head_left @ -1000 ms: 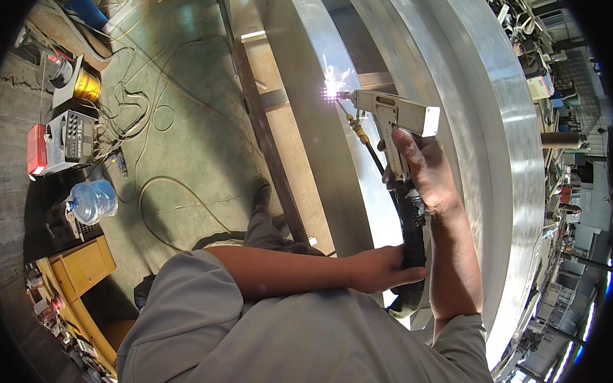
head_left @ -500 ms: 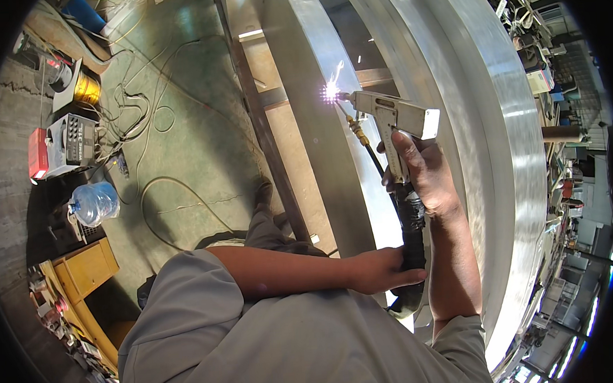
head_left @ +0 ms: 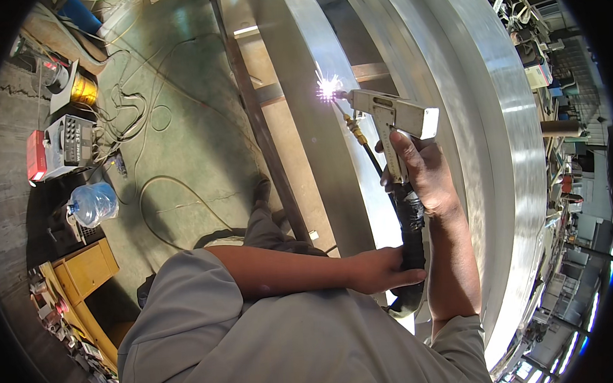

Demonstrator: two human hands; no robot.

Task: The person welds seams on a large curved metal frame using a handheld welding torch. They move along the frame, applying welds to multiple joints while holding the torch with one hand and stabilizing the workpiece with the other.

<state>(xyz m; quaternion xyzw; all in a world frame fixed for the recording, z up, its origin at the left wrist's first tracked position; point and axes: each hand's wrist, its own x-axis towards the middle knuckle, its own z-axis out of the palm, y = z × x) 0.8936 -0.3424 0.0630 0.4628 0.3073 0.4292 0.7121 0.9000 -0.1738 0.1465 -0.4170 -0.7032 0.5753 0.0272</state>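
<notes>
My right hand (head_left: 429, 175) is wrapped round the grip of a pale metal handheld welding gun (head_left: 392, 111). Lower down, my left hand (head_left: 383, 269) closes on the gun's thick black-wrapped cable (head_left: 411, 234). From the gun's nozzle a bright violet-white spark burst (head_left: 328, 88) glows at the edge of a long, shiny metal beam (head_left: 309, 115). A thin wire feed tube (head_left: 359, 134) with brass fittings runs beside the gun up to the glowing spot, whose glare hides the nozzle's very tip.
Wide curved metal panels (head_left: 482, 113) stretch along my right. Over the green floor on the left, loose cables (head_left: 132, 110) lie coiled near a control box (head_left: 75, 141), a yellow wire spool (head_left: 84, 90), a clear water jug (head_left: 94, 204) and a yellow cabinet (head_left: 87, 269).
The sparks now form a rounder burst in place of a long upward streak. The gun's nozzle has shifted very slightly to the left; both hands keep their hold.
</notes>
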